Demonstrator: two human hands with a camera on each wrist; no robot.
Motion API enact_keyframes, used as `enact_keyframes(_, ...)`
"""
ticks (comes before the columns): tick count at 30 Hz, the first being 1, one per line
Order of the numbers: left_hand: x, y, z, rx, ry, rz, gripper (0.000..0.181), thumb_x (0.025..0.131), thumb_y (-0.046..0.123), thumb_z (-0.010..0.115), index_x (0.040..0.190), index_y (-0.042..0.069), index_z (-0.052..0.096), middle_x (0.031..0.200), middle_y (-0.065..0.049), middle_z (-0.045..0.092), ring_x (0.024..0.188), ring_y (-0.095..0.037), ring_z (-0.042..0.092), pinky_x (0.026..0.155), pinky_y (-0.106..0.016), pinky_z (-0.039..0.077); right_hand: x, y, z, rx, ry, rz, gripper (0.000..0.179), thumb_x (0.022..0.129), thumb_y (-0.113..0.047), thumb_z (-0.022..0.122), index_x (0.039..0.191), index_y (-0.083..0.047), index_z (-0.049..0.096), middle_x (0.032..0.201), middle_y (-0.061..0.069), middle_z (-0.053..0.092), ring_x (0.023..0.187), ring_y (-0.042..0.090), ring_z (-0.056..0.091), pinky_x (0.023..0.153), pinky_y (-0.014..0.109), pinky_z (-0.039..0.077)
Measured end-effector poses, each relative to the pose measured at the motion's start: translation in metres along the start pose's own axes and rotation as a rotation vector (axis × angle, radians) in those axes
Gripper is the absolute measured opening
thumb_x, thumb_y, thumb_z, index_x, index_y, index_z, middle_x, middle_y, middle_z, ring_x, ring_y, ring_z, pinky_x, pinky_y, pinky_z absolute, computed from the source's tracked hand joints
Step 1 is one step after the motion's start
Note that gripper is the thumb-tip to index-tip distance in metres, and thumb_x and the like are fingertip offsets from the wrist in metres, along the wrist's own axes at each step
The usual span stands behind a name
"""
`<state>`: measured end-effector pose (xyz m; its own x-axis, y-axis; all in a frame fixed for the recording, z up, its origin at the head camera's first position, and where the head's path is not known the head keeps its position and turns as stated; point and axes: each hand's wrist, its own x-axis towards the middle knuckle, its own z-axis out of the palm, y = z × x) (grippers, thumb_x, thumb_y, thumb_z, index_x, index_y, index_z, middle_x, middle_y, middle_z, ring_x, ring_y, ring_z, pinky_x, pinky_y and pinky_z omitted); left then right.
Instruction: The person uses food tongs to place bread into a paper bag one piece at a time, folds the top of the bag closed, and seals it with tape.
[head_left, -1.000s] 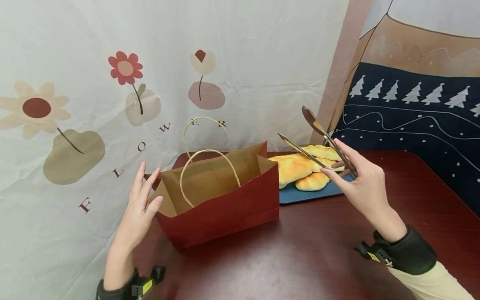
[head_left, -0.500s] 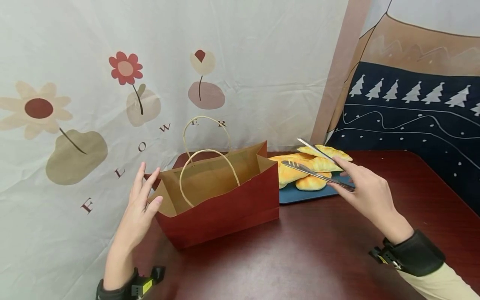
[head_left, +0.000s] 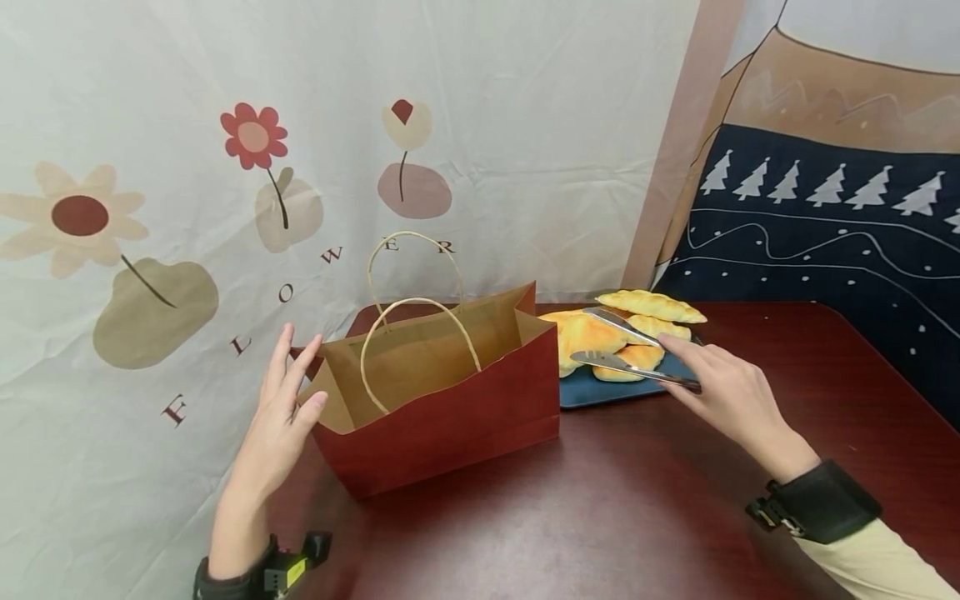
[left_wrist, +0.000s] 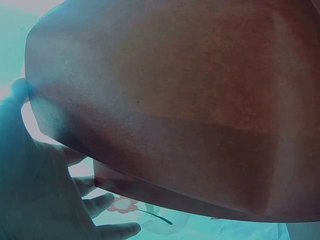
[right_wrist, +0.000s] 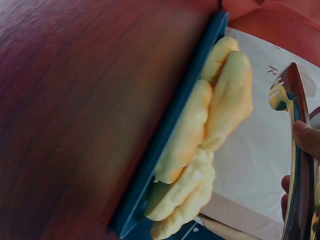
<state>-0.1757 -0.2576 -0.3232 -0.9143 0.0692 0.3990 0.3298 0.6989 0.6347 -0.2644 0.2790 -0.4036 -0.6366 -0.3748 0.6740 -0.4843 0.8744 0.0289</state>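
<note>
My left hand (head_left: 277, 417) rests against the left end of a red paper bag (head_left: 450, 433), its fingers straight and spread at the rim. The bag stands upright with its top open and two cord handles raised; in the left wrist view its wall (left_wrist: 190, 100) fills most of the picture. My right hand (head_left: 738, 400) holds metal tongs (head_left: 637, 368) between thumb and fingers, their arms spread apart. The tongs hang over several bread rolls (head_left: 588, 337) piled on a blue tray (head_left: 592, 395). Nothing sits between the tong tips (right_wrist: 282, 95) in the right wrist view.
The dark red wooden table (head_left: 495, 542) carries the bag and tray. The tray stands just right of the bag, partly behind it. A long twisted roll (head_left: 651, 305) lies at the back of the pile. A flower-printed cloth (head_left: 525, 125) hangs behind.
My right hand has turned and lowered the tongs, from pointing upward to lying nearly flat over the bread. My left hand and the bag have stayed in place.
</note>
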Motion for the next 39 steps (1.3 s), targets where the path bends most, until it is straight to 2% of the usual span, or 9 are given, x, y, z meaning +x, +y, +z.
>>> enact_keyframes(2, 0.000, 0.000, 0.000, 0.001, -0.001, 0.001, 0.061, 0.095, 0.022, 0.049, 0.148, 0.040, 0.026, 0.161, 0.012, -0.005, 0.148, -0.029, 0.002, 0.097, -0.070, 0.024, -0.001, 0.001, 0.003, 0.014, -0.013, -0.018, 0.068, 0.084, -0.067, 0.052, 0.136, -0.024, 0.053, 0.086, 0.005, 0.069, 0.070, 0.016, 0.057, 0.045, 0.025, 0.037)
enact_keyframes(5, 0.001, -0.001, 0.000, 0.004, 0.000, 0.001, 0.061, 0.095, 0.022, 0.049, 0.148, 0.040, 0.026, 0.161, 0.013, -0.005, 0.148, -0.028, 0.002, 0.097, -0.070, 0.024, -0.002, 0.003, 0.008, 0.027, -0.018, -0.052, 0.065, 0.084, -0.064, 0.055, 0.135, -0.022, 0.054, 0.096, 0.005, 0.070, 0.077, 0.017, 0.060, 0.049, 0.030, 0.043)
enact_keyframes(9, 0.000, -0.002, 0.000, 0.004, 0.001, 0.000, 0.061, 0.095, 0.022, 0.049, 0.148, 0.041, 0.026, 0.161, 0.013, -0.005, 0.148, -0.028, 0.001, 0.098, -0.073, 0.020, -0.003, 0.003, 0.013, 0.023, -0.007, -0.089, 0.071, 0.088, -0.069, 0.031, 0.134, -0.021, 0.056, 0.101, 0.004, 0.071, 0.080, 0.018, 0.061, 0.054, 0.035, 0.048)
enact_keyframes(20, 0.000, 0.000, 0.000, 0.002, 0.001, -0.002, 0.061, 0.095, 0.022, 0.050, 0.148, 0.040, 0.026, 0.162, 0.007, -0.004, 0.148, -0.028, 0.001, 0.098, -0.074, 0.021, -0.004, 0.006, 0.024, -0.007, -0.019, -0.186, 0.070, 0.093, -0.063, 0.021, 0.139, -0.020, 0.051, 0.111, 0.004, 0.071, 0.080, 0.022, 0.060, 0.076, 0.040, 0.040)
enact_keyframes(26, 0.001, -0.001, 0.000, 0.001, 0.002, -0.009, 0.061, 0.095, 0.023, 0.049, 0.148, 0.041, 0.026, 0.161, 0.013, -0.004, 0.148, -0.026, 0.001, 0.098, -0.073, 0.022, -0.007, 0.007, 0.032, -0.027, -0.028, -0.170, 0.070, 0.093, -0.063, 0.020, 0.141, -0.021, 0.047, 0.118, 0.007, 0.068, 0.082, 0.024, 0.059, 0.078, 0.043, 0.037)
enact_keyframes(29, 0.001, -0.002, 0.001, 0.000, 0.004, -0.010, 0.060, 0.095, 0.024, 0.049, 0.148, 0.040, 0.026, 0.161, 0.013, -0.004, 0.148, -0.026, 0.001, 0.098, -0.073, 0.023, -0.007, 0.007, 0.036, -0.041, -0.029, -0.159, 0.064, 0.089, -0.056, 0.055, 0.142, -0.020, 0.047, 0.121, 0.007, 0.067, 0.081, 0.024, 0.059, 0.075, 0.043, 0.036)
enact_keyframes(32, 0.000, -0.003, 0.001, -0.003, 0.006, -0.010, 0.060, 0.095, 0.024, 0.049, 0.148, 0.041, 0.026, 0.161, 0.013, -0.004, 0.148, -0.025, 0.001, 0.098, -0.073, 0.022, -0.005, 0.006, 0.040, -0.064, -0.033, -0.131, 0.079, 0.071, -0.035, 0.080, 0.141, -0.019, 0.047, 0.123, 0.007, 0.066, 0.082, 0.025, 0.059, 0.075, 0.044, 0.036)
enact_keyframes(34, 0.000, -0.003, 0.001, -0.006, 0.005, -0.009, 0.060, 0.095, 0.023, 0.049, 0.148, 0.041, 0.026, 0.161, 0.014, -0.004, 0.148, -0.024, 0.001, 0.098, -0.074, 0.021, -0.004, 0.005, 0.042, -0.081, -0.034, -0.103, 0.085, 0.063, -0.027, 0.085, 0.140, -0.018, 0.049, 0.123, 0.008, 0.066, 0.084, 0.027, 0.060, 0.075, 0.044, 0.037)
enact_keyframes(39, 0.000, -0.004, 0.001, -0.011, 0.003, -0.009, 0.060, 0.095, 0.023, 0.049, 0.148, 0.041, 0.026, 0.160, 0.015, -0.004, 0.148, -0.025, 0.001, 0.099, -0.074, 0.020, 0.002, 0.001, 0.047, -0.103, -0.051, -0.045, 0.079, 0.063, -0.025, 0.086, 0.135, -0.015, 0.054, 0.128, 0.009, 0.063, 0.088, 0.028, 0.060, 0.073, 0.042, 0.038)
